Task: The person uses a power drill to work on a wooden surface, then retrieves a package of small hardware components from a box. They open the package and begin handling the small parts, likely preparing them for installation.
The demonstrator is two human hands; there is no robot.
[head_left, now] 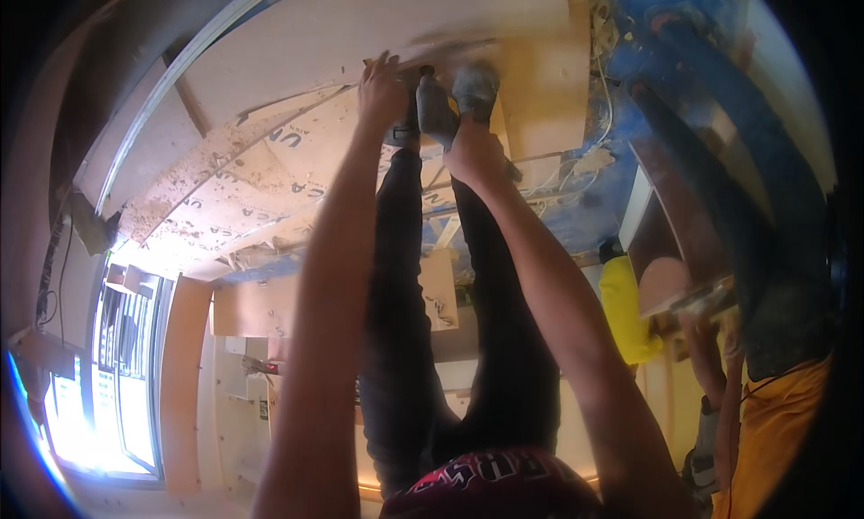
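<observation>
in the head view, the right hand point(475, 155) is closed around a dark grey power tool point(436, 112), its fingers wrapped in a holding grip, partly hidden by the back of the hand. the tool sits between the person's feet, its dark narrow end pointing away toward a large pale board point(324, 35); whether that end touches the board cannot be told. the left hand point(382, 92) is to the left of the tool, apart from it, with fingers somewhat spread at the board's near side; it seems to rest there, and nothing shows in its grasp. a greyish shoe point(475, 89) is just right of the tool. dark trousers point(396, 339) run between the forearms.

brown sheeting point(270, 173) with dark print covers the floor to the left, scattered with dust, and blue floor covering point(621, 65) shows to the right, with a pale cable point(608, 105) lying over it. at the far right stands a co-worker in blue jeans point(792, 150) and an orange garment point(783, 429). a bright window point(117, 384) is at the lower left.
</observation>
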